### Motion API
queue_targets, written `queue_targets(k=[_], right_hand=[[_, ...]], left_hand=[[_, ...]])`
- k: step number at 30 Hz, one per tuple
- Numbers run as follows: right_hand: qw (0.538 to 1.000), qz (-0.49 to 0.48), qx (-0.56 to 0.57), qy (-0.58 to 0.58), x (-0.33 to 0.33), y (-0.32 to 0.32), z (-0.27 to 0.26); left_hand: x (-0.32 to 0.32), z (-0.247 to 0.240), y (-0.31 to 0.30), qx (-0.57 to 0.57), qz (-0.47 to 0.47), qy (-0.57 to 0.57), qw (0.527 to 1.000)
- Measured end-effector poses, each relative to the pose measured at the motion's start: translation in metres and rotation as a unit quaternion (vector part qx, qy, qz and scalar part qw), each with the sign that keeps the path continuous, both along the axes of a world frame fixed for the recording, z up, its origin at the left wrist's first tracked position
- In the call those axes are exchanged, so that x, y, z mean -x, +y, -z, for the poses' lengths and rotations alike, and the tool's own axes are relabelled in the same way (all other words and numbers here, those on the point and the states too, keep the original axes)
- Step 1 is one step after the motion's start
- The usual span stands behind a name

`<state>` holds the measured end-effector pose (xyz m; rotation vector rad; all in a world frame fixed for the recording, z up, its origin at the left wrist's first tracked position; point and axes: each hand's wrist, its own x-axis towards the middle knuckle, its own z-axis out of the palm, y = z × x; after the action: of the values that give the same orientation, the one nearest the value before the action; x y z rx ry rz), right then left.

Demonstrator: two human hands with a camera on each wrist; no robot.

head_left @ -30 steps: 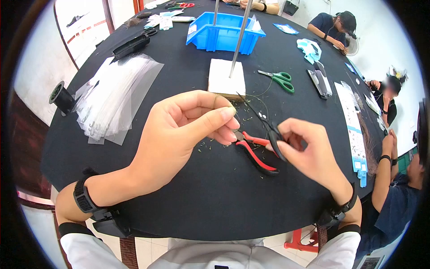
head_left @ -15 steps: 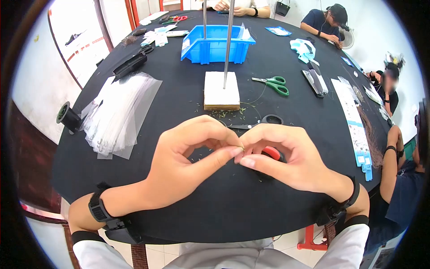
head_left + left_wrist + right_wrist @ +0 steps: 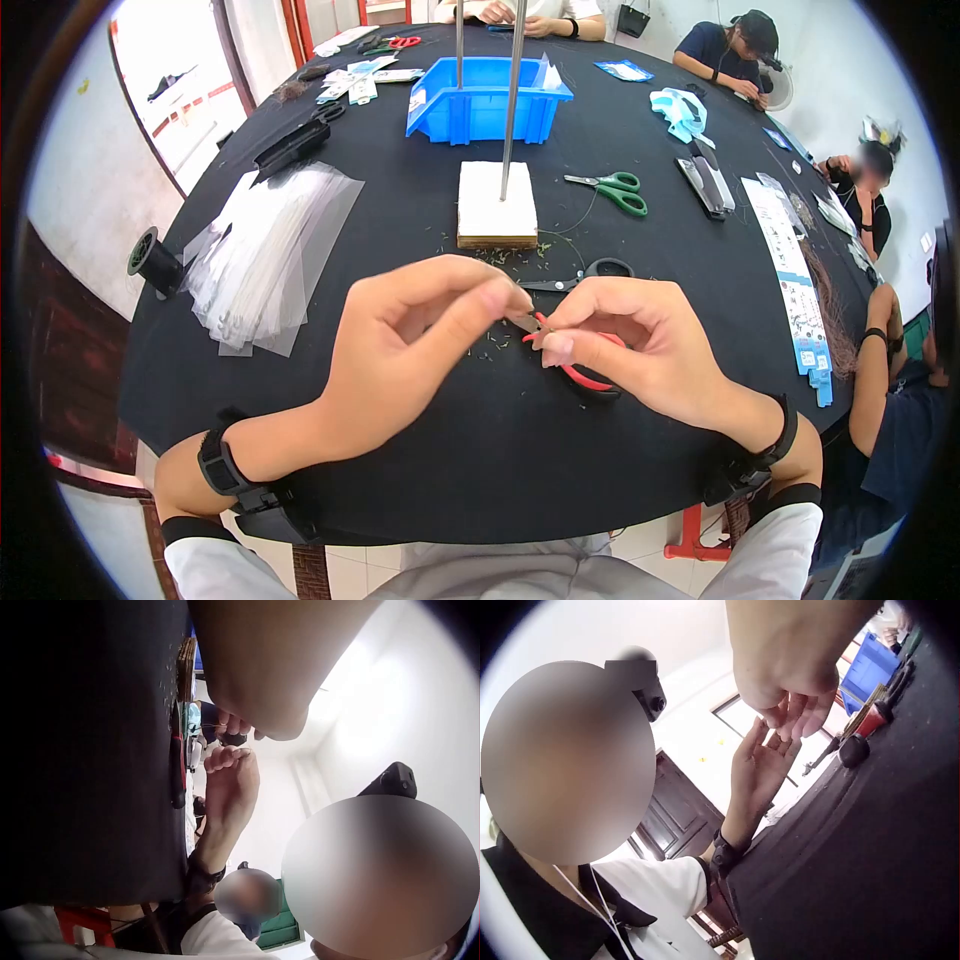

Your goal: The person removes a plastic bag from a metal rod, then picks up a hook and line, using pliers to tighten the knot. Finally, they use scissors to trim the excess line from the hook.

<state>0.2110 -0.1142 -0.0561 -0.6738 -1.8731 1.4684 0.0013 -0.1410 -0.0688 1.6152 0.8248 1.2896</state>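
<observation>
In the head view my left hand is raised above the table with thumb and index finger pinched on a thin strand that barely shows. Just right of it, my right hand also pinches with thumb and index fingertip at the strand; a small gap separates the hands. Red-handled pliers lie partly hidden under the right hand. Behind it lie black scissors. The left wrist view shows the right hand with fingers curled in; the right wrist view shows the left hand facing it.
A white-topped block with metal rods stands behind the hands, before a blue bin. Green scissors and a stapler are at right. Plastic sleeves and a black spool lie left. Small clippings dot the cloth.
The right hand has put down the black scissors and come across to the left hand. From touching half a second ago, the fingertips have parted slightly, the left ones moving up and left.
</observation>
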Motion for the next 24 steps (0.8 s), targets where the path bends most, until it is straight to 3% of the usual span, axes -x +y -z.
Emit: queue_targets(k=[6, 12, 15, 24], right_hand=[[0.998, 0.057, -0.030, 0.007, 0.001, 0.001, 0.002], [0.992, 0.077, -0.086, -0.054, -0.001, 0.003, 0.007], [0.974, 0.072, -0.166, -0.135, 0.003, -0.007, 0.001], [0.954, 0.132, -0.263, -0.045, -0.002, -0.008, 0.004]], left_hand=[[0.007, 0.004, 0.013, 0.073, -0.015, -0.129, 0.989], [0.015, -0.001, 0.013, -0.008, 0.027, -0.035, 0.999], [0.012, -0.003, 0.009, -0.054, 0.025, -0.010, 0.998], [0.009, -0.015, 0.000, -0.025, 0.018, 0.014, 0.999]])
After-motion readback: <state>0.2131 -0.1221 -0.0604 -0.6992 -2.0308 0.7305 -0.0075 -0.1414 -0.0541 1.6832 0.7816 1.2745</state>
